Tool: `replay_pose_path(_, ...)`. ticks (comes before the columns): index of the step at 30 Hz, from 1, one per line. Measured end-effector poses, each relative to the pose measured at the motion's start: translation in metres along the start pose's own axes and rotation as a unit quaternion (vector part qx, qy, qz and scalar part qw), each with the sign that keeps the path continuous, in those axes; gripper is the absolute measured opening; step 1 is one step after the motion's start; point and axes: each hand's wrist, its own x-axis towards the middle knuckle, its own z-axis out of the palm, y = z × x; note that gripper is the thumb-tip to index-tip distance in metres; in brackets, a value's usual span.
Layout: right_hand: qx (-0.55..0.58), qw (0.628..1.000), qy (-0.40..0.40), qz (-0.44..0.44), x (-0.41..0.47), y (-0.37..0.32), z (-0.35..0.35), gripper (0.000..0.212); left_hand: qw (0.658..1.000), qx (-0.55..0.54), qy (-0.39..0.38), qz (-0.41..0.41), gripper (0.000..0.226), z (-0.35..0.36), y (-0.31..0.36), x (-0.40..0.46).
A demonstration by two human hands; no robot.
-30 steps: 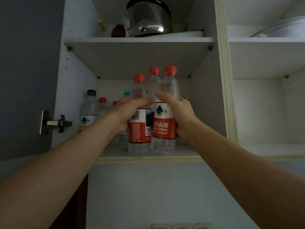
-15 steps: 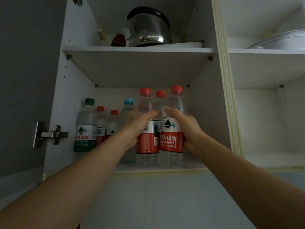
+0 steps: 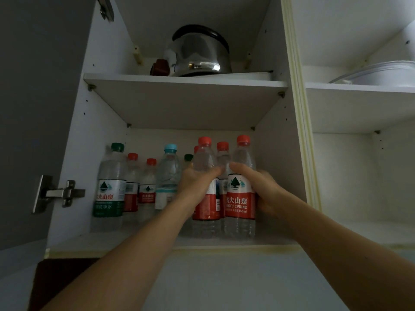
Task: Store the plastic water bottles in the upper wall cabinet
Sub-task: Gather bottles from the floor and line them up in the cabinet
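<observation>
Bottles first: I hold two clear plastic red-capped, red-labelled water bottles upright on the white lower shelf point(image 3: 157, 242) of the upper wall cabinet. My left hand point(image 3: 197, 187) wraps the left bottle point(image 3: 205, 205), my right hand point(image 3: 262, 191) the right bottle point(image 3: 240, 205), keeping them together so they seat without tipping. Both bases seem down, though shadow hides contact. Beside them stands a green-capped bottle point(image 3: 110, 187).

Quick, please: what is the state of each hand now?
Left hand: grips a red-label bottle.
Right hand: grips the red-label bottle beside it.
</observation>
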Motion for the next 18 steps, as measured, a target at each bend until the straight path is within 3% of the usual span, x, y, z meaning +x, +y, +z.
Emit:
replay_pose_path(4, -0.027, 1.0, -0.007, -0.014, -0.005, -0.006, -0.001, 0.069, 0.998, 0.058, -0.014, 0.014, 0.053, -0.003, -0.005, -0.014)
replay_pose_path(7, -0.053, 0.998, -0.004, -0.016, -0.009, -0.01, -0.002, 0.057, 0.992, 0.125, -0.018, 0.03, 0.069, -0.004, -0.008, -0.026)
replay_pose_path(13, -0.13, 0.991, 0.025, -0.025, -0.018, -0.023, -0.01, 0.062, 0.965, 0.251, -0.039, 0.071, 0.073, -0.018, -0.014, -0.057)
replay_pose_path(18, -0.131, 0.988, 0.075, -0.031, -0.025, -0.027, -0.009, 0.063, 0.941, 0.301, -0.038, 0.149, 0.122, -0.025, -0.016, -0.074)
